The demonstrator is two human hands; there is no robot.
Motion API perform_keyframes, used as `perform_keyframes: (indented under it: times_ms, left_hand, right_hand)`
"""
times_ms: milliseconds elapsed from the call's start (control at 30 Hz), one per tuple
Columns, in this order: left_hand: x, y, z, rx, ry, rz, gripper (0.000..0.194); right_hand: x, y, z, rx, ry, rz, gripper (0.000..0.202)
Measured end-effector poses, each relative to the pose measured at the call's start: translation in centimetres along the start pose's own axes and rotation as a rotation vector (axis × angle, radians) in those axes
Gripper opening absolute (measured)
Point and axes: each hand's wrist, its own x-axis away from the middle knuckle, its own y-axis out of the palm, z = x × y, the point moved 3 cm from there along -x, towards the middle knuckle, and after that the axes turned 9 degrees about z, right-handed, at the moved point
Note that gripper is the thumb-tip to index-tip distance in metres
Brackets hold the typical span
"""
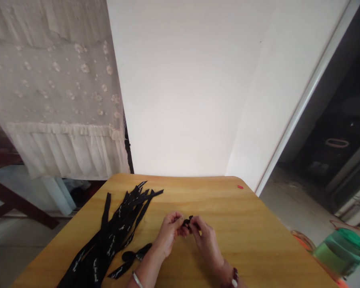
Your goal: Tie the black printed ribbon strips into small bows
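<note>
Both hands meet over the middle of the wooden table (240,228). My left hand (170,230) pinches one side of a small bunched piece of black ribbon (186,222). On its other side, my right hand (204,236) grips the same piece between thumb and fingers. A large pile of black ribbon strips with white lettering (114,236) lies on the table's left part. Between that pile and my left forearm is a black ribbon bow (130,258), partly hidden behind the forearm.
A small red item (240,187) lies near the table's back right corner. Behind the table stands a white wall panel (186,88), with a lace curtain (69,88) on the left. A green translucent container (339,250) is beyond the right edge.
</note>
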Motion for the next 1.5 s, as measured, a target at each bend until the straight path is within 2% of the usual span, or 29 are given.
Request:
perform_keyframes:
  times_ms: [200,333,533,633,867,1000,1100,1200,1500]
  left_hand:
    - [0.2,0.2,0.2,-0.01,-0.015,-0.033,0.021]
    - [0.3,0.0,0.4,-0.143,-0.017,-0.038,0.017]
    - [0.2,0.1,0.3,-0.405,-0.003,0.056,0.012]
    - [-0.1,0.1,-0.1,-0.459,0.048,0.083,0.009]
    - [-0.5,0.0,-1.0,-0.437,0.145,0.09,0.004]
    - [-0.1,0.2,-0.6,-0.337,0.065,0.076,0.007]
    - [0.5,0.5,0.2,-0.205,-0.012,0.012,0.011]
    - [0.8,0.4,0.6,-0.071,-0.07,-0.023,0.024]
    - [0.5,0.0,0.2,-0.063,-0.096,-0.054,0.021]
  right_hand:
    - [-0.1,0.1,0.3,0.023,-0.036,0.032,0.02]
    - [-0.1,0.0,0.3,0.031,-0.076,0.039,0.02]
    - [0.0,-0.1,-0.5,0.068,-0.241,-0.073,0.025]
    - [0.0,-0.2,-0.7,0.092,-0.265,-0.098,0.023]
    - [0.0,-0.5,-1.1,0.084,-0.261,-0.086,0.022]
    - [0.2,-0.6,-1.4,0.123,-0.279,-0.105,0.025]
    - [0.2,-0.7,-1.3,0.175,-0.28,-0.09,0.024]
    - [0.1,-0.7,-1.0,0.211,-0.28,-0.078,0.023]
    - [0.1,-0.8,-1.2,0.18,-0.3,-0.062,0.023]
